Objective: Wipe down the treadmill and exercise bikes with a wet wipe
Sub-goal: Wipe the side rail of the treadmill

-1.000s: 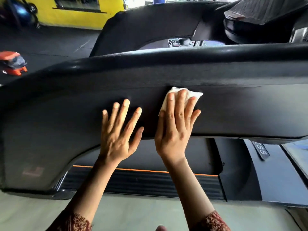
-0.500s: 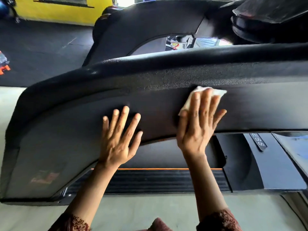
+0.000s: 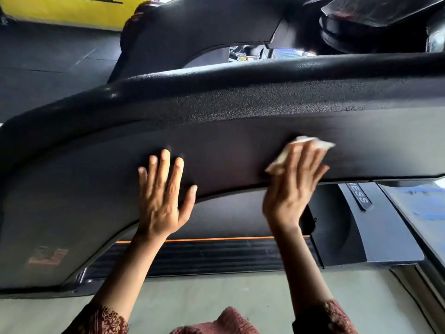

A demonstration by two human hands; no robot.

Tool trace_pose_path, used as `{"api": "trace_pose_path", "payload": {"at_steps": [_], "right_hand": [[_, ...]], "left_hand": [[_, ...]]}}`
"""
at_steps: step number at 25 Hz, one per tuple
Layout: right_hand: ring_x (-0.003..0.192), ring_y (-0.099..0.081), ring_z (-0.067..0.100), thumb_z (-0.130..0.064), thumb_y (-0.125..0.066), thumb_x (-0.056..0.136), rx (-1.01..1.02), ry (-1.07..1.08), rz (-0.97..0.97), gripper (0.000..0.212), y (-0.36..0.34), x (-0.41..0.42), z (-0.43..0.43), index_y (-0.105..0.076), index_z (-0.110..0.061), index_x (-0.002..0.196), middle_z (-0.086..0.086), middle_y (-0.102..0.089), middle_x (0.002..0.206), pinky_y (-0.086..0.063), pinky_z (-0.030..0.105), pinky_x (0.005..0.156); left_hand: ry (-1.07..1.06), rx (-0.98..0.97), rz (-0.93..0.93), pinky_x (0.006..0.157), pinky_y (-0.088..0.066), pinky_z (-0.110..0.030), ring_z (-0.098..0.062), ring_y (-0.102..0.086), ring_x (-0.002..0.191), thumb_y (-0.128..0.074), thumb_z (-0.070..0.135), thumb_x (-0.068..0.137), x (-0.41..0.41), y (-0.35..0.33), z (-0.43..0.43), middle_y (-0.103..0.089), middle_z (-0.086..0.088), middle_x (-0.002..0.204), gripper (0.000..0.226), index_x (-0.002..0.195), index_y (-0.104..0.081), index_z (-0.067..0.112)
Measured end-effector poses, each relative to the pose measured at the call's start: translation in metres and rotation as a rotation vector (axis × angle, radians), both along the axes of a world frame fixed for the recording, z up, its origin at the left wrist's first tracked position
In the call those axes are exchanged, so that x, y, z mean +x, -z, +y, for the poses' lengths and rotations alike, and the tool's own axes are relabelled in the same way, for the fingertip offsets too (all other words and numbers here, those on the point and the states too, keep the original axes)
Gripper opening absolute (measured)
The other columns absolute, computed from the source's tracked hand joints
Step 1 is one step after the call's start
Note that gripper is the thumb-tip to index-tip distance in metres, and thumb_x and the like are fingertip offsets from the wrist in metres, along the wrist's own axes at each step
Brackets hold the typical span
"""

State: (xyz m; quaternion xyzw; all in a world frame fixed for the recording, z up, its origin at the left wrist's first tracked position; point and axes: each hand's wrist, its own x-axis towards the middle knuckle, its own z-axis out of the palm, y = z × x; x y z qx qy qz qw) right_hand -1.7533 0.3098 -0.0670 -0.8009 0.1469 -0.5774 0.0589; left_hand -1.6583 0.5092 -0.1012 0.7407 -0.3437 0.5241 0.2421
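A wide black textured treadmill side panel (image 3: 240,131) curves across the view. My right hand (image 3: 292,189) presses a white wet wipe (image 3: 279,162) flat against the panel near its lower edge, fingers spread over it; the wipe shows at the fingertips and beside the thumb. My left hand (image 3: 163,198) lies flat on the same panel to the left, fingers apart, holding nothing. Below the panel runs the treadmill deck rail (image 3: 216,256) with an orange stripe.
A second black arm of the machine (image 3: 192,34) arches behind, with the console (image 3: 375,22) at the top right. A yellow wall (image 3: 67,10) stands at the far left over dark gym flooring (image 3: 48,66). Pale floor (image 3: 216,292) lies below the deck.
My right hand has slid the wipe to the right along the panel and slightly down. My left hand has kept its place. The view has shifted left with the head.
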Motion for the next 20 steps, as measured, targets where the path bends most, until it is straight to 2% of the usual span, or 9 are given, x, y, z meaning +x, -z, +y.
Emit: {"api": "trace_pose_path", "payload": {"at_steps": [2, 3, 6, 8, 11, 13, 14, 18, 20], "right_hand": [[0.142, -0.004, 0.042, -0.026, -0.02, 0.105, 0.26, 0.002, -0.103, 0.049, -0.006, -0.004, -0.006, -0.022, 0.0, 0.146, 0.031, -0.018, 0.149, 0.002, 0.038, 0.118], [0.141, -0.006, 0.044, -0.025, -0.022, 0.104, 0.228, -0.053, -0.071, 0.048, -0.003, -0.003, 0.002, -0.024, -0.001, 0.146, 0.029, -0.019, 0.15, -0.002, 0.04, 0.117], [0.143, -0.022, 0.025, -0.023, -0.041, 0.1, -0.267, -0.288, 0.161, 0.04, 0.023, -0.004, 0.022, -0.041, -0.017, 0.139, 0.005, -0.037, 0.149, -0.02, 0.039, 0.111], [0.143, -0.025, 0.015, -0.022, -0.051, 0.096, -0.378, -0.248, 0.178, 0.042, 0.032, -0.012, 0.0, -0.046, -0.022, 0.137, -0.002, -0.04, 0.147, -0.017, 0.035, 0.115], [0.146, -0.012, 0.017, -0.02, -0.041, 0.102, -0.083, -0.059, 0.019, 0.037, 0.032, -0.03, -0.042, -0.041, -0.015, 0.138, 0.005, -0.028, 0.153, -0.008, 0.042, 0.118], [0.147, -0.005, 0.02, -0.019, -0.035, 0.104, 0.113, -0.032, -0.073, 0.035, 0.03, -0.036, -0.049, -0.04, -0.004, 0.136, 0.013, -0.027, 0.149, -0.008, 0.048, 0.116], [0.147, -0.004, 0.021, -0.018, -0.036, 0.104, 0.134, -0.073, -0.076, 0.035, 0.032, -0.033, -0.042, -0.041, -0.002, 0.134, 0.014, -0.03, 0.146, -0.008, 0.048, 0.116], [0.144, -0.022, 0.019, -0.016, -0.053, 0.095, -0.166, -0.404, 0.138, 0.034, 0.041, -0.014, 0.013, -0.051, -0.01, 0.129, 0.002, -0.042, 0.141, -0.018, 0.039, 0.116], [0.141, -0.032, 0.018, -0.013, -0.058, 0.091, -0.285, -0.431, 0.185, 0.037, 0.039, -0.014, 0.011, -0.053, -0.012, 0.128, 0.001, -0.049, 0.137, -0.026, 0.039, 0.112]], "left_hand": [[0.005, -0.006, 0.021, 0.12, -0.005, -0.041, -0.023, -0.003, 0.148, -0.044, 0.033, 0.098, -0.006, 0.001, -0.009, 0.001, -0.004, 0.161, 0.065, 0.153, -0.013, 0.015], [0.02, 0.007, 0.016, 0.12, -0.004, -0.041, -0.022, -0.003, 0.148, -0.044, 0.033, 0.098, -0.009, 0.001, -0.013, 0.001, -0.003, 0.161, 0.065, 0.153, -0.014, 0.015], [0.089, 0.082, -0.026, 0.119, -0.004, -0.039, -0.02, -0.004, 0.148, -0.042, 0.033, 0.099, -0.016, 0.0, -0.031, 0.0, -0.002, 0.161, 0.063, 0.153, -0.014, 0.017], [0.103, 0.108, -0.032, 0.119, -0.004, -0.039, -0.02, -0.005, 0.148, -0.042, 0.033, 0.098, -0.02, 0.001, -0.04, -0.001, -0.001, 0.161, 0.063, 0.153, -0.014, 0.018], [0.074, 0.114, -0.021, 0.12, -0.004, -0.038, -0.02, -0.005, 0.148, -0.044, 0.034, 0.097, -0.021, 0.004, -0.042, -0.001, -0.001, 0.161, 0.064, 0.153, -0.015, 0.018], [0.057, 0.118, -0.023, 0.119, -0.004, -0.039, -0.02, -0.004, 0.148, -0.043, 0.034, 0.097, -0.02, 0.006, -0.042, -0.001, -0.001, 0.161, 0.064, 0.153, -0.015, 0.018], [0.053, 0.114, -0.023, 0.119, -0.004, -0.039, -0.02, -0.004, 0.148, -0.043, 0.034, 0.097, -0.021, 0.006, -0.043, -0.001, -0.001, 0.161, 0.064, 0.153, -0.015, 0.018], [0.072, 0.103, -0.002, 0.119, -0.004, -0.039, -0.019, -0.004, 0.148, -0.045, 0.032, 0.096, -0.021, 0.008, -0.043, 0.0, 0.0, 0.161, 0.066, 0.153, -0.014, 0.019], [0.069, 0.12, -0.01, 0.119, -0.005, -0.038, -0.019, -0.005, 0.148, -0.045, 0.032, 0.096, -0.019, 0.011, -0.036, -0.001, 0.0, 0.161, 0.066, 0.153, -0.014, 0.02]]}}
